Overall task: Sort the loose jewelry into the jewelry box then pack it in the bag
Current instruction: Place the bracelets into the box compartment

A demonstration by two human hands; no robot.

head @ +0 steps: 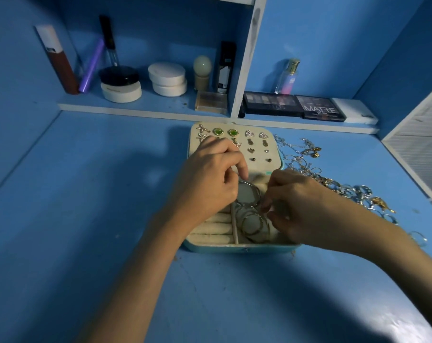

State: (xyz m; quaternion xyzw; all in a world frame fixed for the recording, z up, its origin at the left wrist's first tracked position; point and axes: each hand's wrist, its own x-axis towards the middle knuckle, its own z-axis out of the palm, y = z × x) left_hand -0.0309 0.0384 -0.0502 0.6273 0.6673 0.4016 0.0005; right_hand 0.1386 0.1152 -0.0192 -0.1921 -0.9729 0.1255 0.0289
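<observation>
An open teal jewelry box with a cream lining lies on the blue desk. Several pairs of earrings are pinned on its lid panel. Large hoop earrings lie in its right compartment, with cream ring rolls to the left. My left hand hovers over the box, and its fingertips pinch the top of one hoop earring. My right hand reaches in from the right and pinches the same hoop's right side. A heap of loose jewelry, chains and rings, lies to the right of the box.
A shelf behind the box holds compacts, round jars, tubes, a perfume bottle and eyeshadow palettes. A white slatted panel stands at the right. The blue desk stretches left and toward me. No bag is in view.
</observation>
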